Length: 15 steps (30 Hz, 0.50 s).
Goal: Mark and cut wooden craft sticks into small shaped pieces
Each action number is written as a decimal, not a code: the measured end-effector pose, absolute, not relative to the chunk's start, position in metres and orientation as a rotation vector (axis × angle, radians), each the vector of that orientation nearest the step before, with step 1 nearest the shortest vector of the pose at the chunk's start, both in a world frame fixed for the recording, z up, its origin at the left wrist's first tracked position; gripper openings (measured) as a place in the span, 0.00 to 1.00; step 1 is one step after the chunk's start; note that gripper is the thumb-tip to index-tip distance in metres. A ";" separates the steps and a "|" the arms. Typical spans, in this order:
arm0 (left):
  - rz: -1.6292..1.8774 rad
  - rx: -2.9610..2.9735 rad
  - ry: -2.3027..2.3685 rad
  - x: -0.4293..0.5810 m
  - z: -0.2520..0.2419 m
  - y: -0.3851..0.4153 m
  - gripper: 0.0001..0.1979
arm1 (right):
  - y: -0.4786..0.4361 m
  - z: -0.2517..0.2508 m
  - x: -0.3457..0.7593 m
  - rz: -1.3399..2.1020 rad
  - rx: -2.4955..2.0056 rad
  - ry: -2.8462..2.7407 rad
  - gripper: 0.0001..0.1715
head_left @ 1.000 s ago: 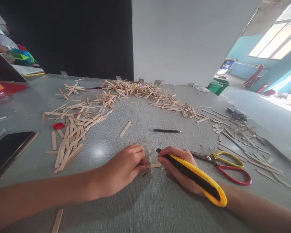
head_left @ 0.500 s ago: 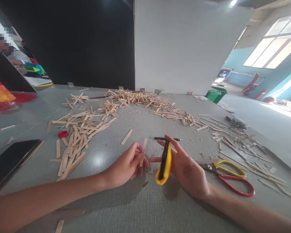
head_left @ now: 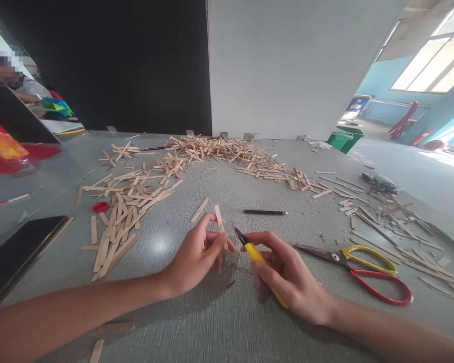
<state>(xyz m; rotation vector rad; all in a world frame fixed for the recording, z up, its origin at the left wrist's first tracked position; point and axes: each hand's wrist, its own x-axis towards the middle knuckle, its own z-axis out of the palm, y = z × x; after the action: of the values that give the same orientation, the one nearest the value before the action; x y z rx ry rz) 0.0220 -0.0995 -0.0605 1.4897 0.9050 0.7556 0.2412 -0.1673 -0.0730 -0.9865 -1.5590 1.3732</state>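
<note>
My left hand [head_left: 199, 252] is closed, pinching a wooden craft stick [head_left: 218, 217] between thumb and fingers. The stick stands tilted and has a small dark marking or notch partway along it. Fingers wrap the yellow body of a utility knife [head_left: 254, 253] in my right hand [head_left: 287, 277]. Its dark tip points up and left, close to the craft stick but apart from it. Beyond my hands a black pen [head_left: 265, 212] lies flat. Another loose craft stick [head_left: 200, 209] rests just past my left fingers.
Scissors [head_left: 357, 267] with yellow and red handles lie right of my right hand. Piles of craft sticks [head_left: 117, 227] curve around the left and back of the grey table [head_left: 196, 327]. A phone [head_left: 22, 252], a red ring [head_left: 100, 206] and thin wood strips [head_left: 419, 252] lie at the sides.
The utility knife has turned in my right hand, from upright at the fingers to gripped with its tip toward the stick. The stick in my left hand now leans left.
</note>
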 end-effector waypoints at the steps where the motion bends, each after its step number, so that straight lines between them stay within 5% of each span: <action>1: 0.760 1.497 0.910 0.021 -0.061 -0.100 0.15 | -0.166 -0.072 0.242 1.384 -0.973 -1.546 0.22; 15: 0.777 1.629 0.923 0.021 -0.061 -0.107 0.12 | -0.167 -0.078 0.240 1.426 -0.973 -1.560 0.24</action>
<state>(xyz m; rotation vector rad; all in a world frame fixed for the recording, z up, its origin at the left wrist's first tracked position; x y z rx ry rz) 0.0207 -0.1069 -0.0608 1.6292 0.9234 0.7766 0.2404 -0.1666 -0.0775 -0.9734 -1.5596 1.4259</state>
